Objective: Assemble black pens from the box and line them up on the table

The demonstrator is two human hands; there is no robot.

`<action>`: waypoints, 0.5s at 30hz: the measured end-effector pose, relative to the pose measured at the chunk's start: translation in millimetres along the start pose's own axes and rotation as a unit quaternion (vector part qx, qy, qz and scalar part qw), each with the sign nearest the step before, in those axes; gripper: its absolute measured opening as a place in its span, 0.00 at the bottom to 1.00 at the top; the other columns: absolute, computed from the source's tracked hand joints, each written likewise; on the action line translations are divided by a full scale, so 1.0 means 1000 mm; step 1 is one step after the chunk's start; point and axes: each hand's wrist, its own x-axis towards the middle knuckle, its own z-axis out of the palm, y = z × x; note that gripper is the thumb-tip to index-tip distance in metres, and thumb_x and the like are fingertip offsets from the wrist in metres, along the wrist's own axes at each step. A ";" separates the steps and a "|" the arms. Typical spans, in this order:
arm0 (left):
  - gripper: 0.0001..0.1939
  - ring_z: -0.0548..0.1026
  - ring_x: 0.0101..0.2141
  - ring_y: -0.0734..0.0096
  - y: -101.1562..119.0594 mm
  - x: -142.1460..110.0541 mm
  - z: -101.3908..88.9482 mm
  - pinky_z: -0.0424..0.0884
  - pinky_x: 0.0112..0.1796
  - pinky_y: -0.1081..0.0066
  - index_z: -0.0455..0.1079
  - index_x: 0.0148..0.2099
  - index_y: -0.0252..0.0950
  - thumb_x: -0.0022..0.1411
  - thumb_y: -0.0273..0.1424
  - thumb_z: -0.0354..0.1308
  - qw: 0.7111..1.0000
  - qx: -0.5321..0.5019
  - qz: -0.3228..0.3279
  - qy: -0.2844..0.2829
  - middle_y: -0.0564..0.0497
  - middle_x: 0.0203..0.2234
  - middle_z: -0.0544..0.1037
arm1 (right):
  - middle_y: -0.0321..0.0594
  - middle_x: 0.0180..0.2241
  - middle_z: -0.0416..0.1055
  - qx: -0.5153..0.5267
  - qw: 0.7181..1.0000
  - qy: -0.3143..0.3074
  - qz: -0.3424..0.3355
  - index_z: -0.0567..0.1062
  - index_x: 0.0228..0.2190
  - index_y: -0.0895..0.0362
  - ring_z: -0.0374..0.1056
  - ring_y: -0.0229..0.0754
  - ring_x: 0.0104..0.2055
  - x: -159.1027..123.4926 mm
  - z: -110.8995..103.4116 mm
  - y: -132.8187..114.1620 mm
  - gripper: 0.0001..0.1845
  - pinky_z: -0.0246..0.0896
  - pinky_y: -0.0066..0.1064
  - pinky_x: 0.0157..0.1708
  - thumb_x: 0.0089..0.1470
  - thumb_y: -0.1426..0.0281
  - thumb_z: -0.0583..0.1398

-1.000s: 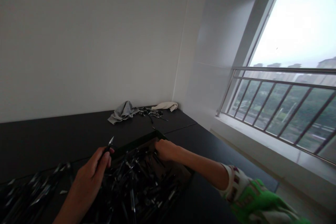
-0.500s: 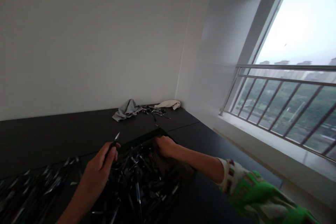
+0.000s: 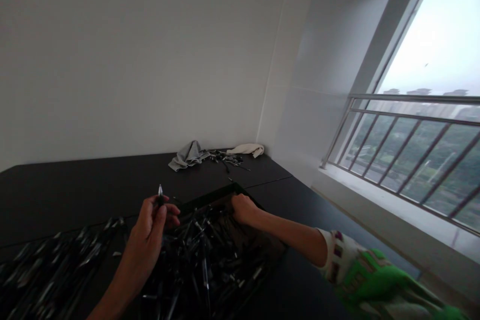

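Note:
My left hand [image 3: 147,230] is raised over the near edge of a dark tray [image 3: 210,199] and pinches a slim black tool [image 3: 160,201] with a pointed metal tip facing up. My right hand [image 3: 243,209] is curled down at the tray's far side among a dense heap of thin black metal-tipped tools [image 3: 210,260]. Its fingertips are hidden, so I cannot tell whether it holds anything. A second spread of similar tools [image 3: 56,270] lies on the table to the left of the tray.
The black table [image 3: 86,192] runs to a white wall. At its far end lie a grey cloth [image 3: 188,156], a cream cloth [image 3: 247,150] and a small heap of dark parts [image 3: 227,159]. A railed window [image 3: 405,155] stands to the right, beyond a white sill.
The black tool has turned more upright in my left hand, and that hand has risen slightly. My right hand stays at the tray. The whole view has shifted slightly to the right.

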 end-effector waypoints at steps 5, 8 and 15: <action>0.13 0.74 0.31 0.64 0.001 -0.001 0.000 0.68 0.39 0.60 0.56 0.45 0.42 0.64 0.44 0.45 1.000 0.008 -0.004 -0.001 0.53 0.31 0.73 | 0.46 0.47 0.67 -0.011 0.998 -0.054 -0.014 0.68 0.47 0.60 0.67 0.45 0.45 -0.005 -0.009 0.001 0.17 0.65 0.41 0.42 0.57 0.66 0.58; 0.14 0.73 0.30 0.64 0.000 0.000 -0.001 0.67 0.39 0.59 0.57 0.45 0.42 0.63 0.44 0.45 1.000 0.015 -0.003 0.000 0.54 0.30 0.73 | 0.45 0.47 0.67 -0.005 0.998 -0.060 -0.035 0.69 0.47 0.59 0.67 0.45 0.45 -0.011 -0.019 0.004 0.17 0.66 0.41 0.41 0.57 0.66 0.58; 0.13 0.73 0.29 0.65 -0.002 0.002 0.000 0.68 0.37 0.61 0.57 0.44 0.43 0.62 0.44 0.46 0.999 0.030 -0.008 -0.006 0.54 0.30 0.73 | 0.42 0.42 0.70 0.014 0.994 -0.059 -0.091 0.71 0.42 0.60 0.68 0.43 0.41 -0.020 -0.034 0.018 0.14 0.66 0.39 0.39 0.58 0.65 0.58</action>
